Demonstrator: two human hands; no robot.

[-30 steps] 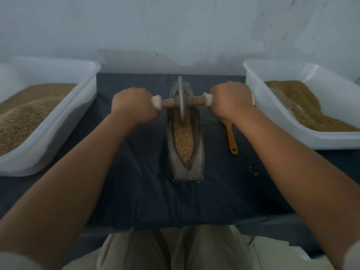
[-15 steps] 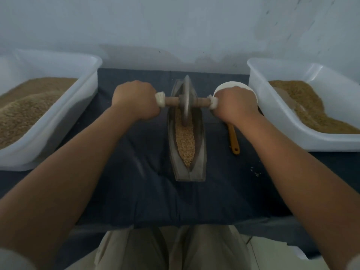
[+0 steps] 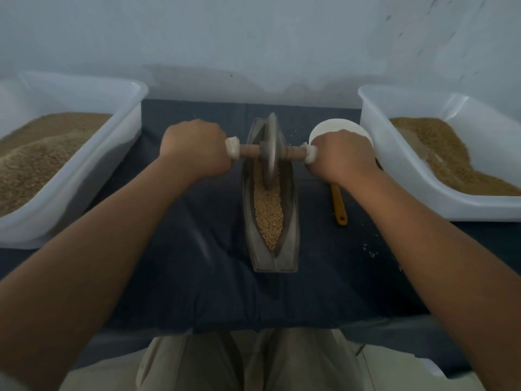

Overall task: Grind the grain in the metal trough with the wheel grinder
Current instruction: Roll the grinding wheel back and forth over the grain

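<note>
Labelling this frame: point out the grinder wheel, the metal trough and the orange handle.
grinder wheel [image 3: 270, 152], head view, hub of disc.
metal trough [image 3: 275, 262], head view, bare near end.
orange handle [image 3: 338, 206], head view, mid-shaft.

Worn at head height, wide-angle. Looks forward and down, from close range, onto the dark blue cloth-covered table [image 3: 197, 263]; centres on the grey metal disc-wheel grinder with wooden axle [image 3: 270, 153]; faces the pale plastered wall [image 3: 253, 38] beyond.

Dull metal trough [image 3: 286, 249]; wooden axle [image 3: 293, 150]; smooth plastic tubs [image 3: 394, 176]; matt cloth [image 3: 197, 277].
</note>
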